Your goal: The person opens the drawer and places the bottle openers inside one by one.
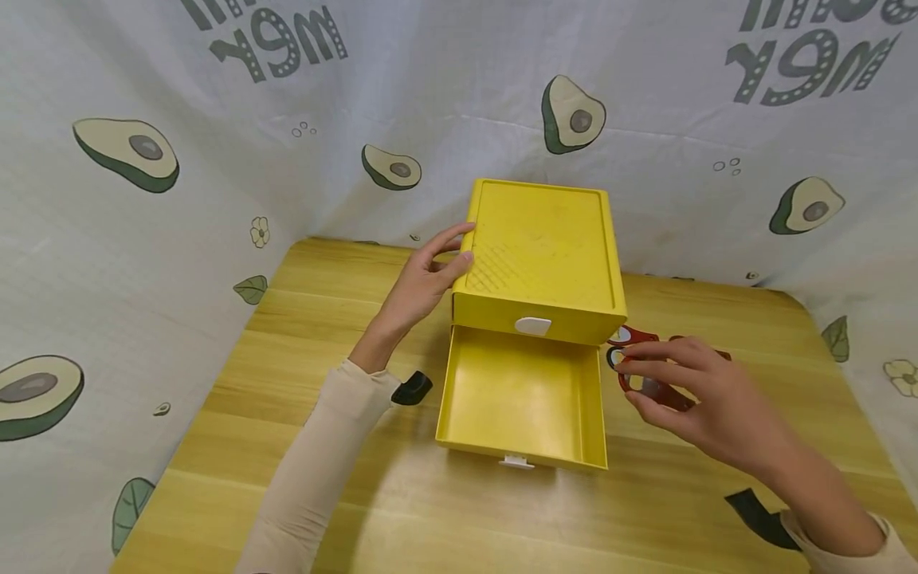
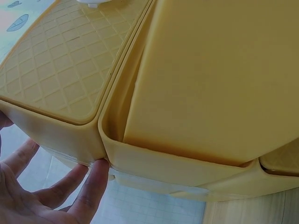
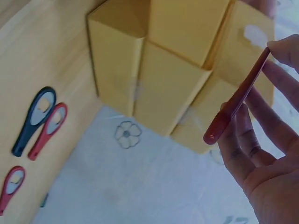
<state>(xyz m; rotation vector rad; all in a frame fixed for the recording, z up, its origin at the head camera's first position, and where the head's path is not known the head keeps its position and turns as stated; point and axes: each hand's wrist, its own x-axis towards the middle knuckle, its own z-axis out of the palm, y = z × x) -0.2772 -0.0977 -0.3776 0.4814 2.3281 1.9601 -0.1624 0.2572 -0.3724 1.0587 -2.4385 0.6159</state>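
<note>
A yellow two-tier drawer box stands on the table. Its upper drawer is closed, and the lower drawer is pulled out toward me. My left hand rests against the box's upper left side; in the left wrist view its extended fingertips touch the yellow edge. Right of the lower drawer, my right hand pinches a small red paddle-shaped thing with a handle and a shiny oval face. The right wrist view shows it nearly edge-on, held up between thumb and fingers.
Beside the box lie a dark blue thing of the same shape and red ones, partly hidden by my right hand in the head view. A white cloth with avocado prints hangs behind the wooden table.
</note>
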